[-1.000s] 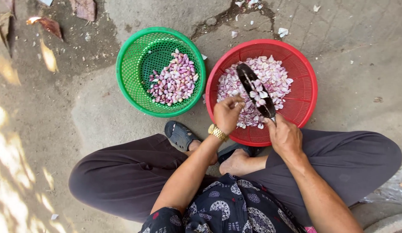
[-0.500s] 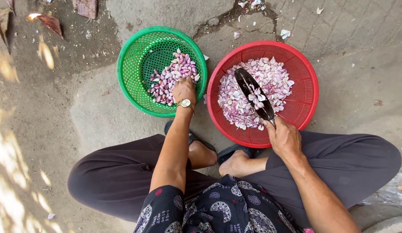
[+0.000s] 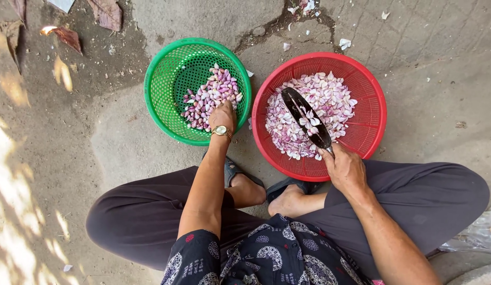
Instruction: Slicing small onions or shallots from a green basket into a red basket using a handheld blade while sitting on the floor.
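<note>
A person's left hand (image 3: 222, 115) reaches into the green basket (image 3: 166, 79), fingers curled among the shallots (image 3: 206, 97) (grip unclear). Right of that basket, the right hand (image 3: 347, 169) clasps a knife (image 3: 306, 119), blade angled away over the red basket (image 3: 369, 126).

Green mesh basket (image 3: 166, 84) holding purple-and-white cloves (image 3: 211, 97). Red mesh basket (image 3: 369, 113) holding pale pink and white peelings (image 3: 330, 97). Knife (image 3: 306, 117) with a dark blade. Watch (image 3: 222, 130) gold with a white face. Trousers (image 3: 430, 195) dark grey. Shirt (image 3: 277, 253) navy with white roundels. Ground (image 3: 440, 63) grey-brown.
</note>
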